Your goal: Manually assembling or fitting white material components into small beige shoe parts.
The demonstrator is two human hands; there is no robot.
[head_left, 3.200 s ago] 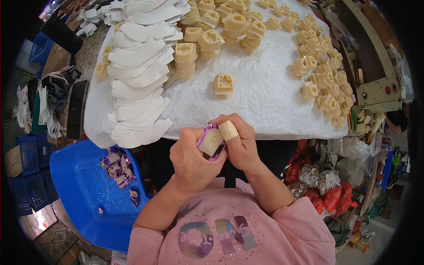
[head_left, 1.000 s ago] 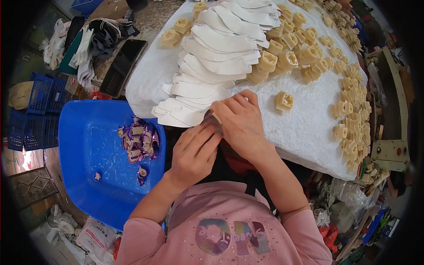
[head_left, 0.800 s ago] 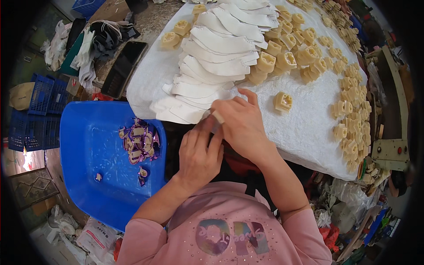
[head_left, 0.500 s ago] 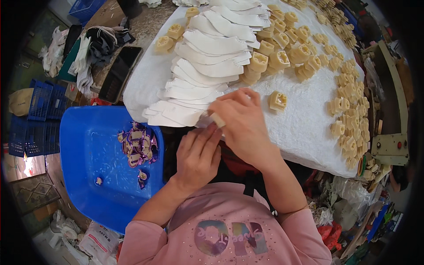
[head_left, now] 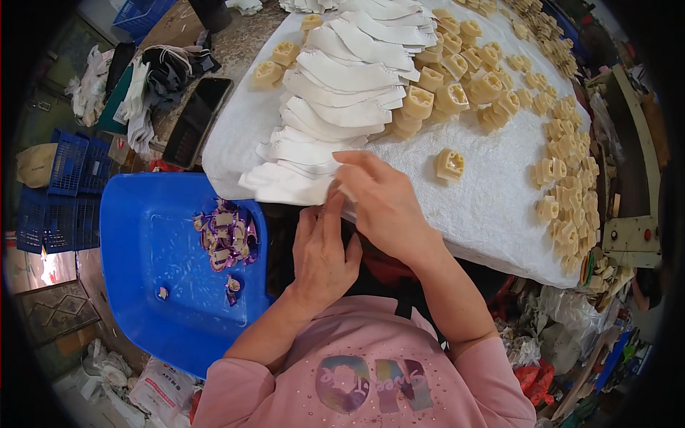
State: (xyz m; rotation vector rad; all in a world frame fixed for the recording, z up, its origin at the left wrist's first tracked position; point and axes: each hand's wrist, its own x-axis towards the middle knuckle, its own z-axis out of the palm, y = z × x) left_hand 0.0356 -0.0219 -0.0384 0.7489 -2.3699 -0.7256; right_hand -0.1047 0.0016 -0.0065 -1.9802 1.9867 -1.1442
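My left hand (head_left: 325, 246) and my right hand (head_left: 382, 207) meet at the table's near edge, just below the lowest of the overlapping white curved strips (head_left: 342, 75). The fingers of both hands are closed. A pale edge shows between the fingertips, mostly hidden and smeared by motion, so I cannot make out the thing. To the right of my right hand, a lone beige hollow block (head_left: 449, 165), shaped like a small shoe heel, sits on the white cloth (head_left: 407, 160). More beige blocks (head_left: 453, 93) are heaped beside the strips.
A blue tub (head_left: 135, 285) stands to the left, holding pieces with shiny purple wrapping (head_left: 225, 239). A black phone (head_left: 198, 121) and gloves (head_left: 135, 93) lie beyond it. Rows of beige blocks (head_left: 564, 207) line the right edge. Plastic bags (head_left: 564, 314) are piled at lower right.
My hands have shifted slightly left, and the right fingers have moved toward the left fingertips. The lowest white strips are bunched where the hands meet them. The pale piece shows less.
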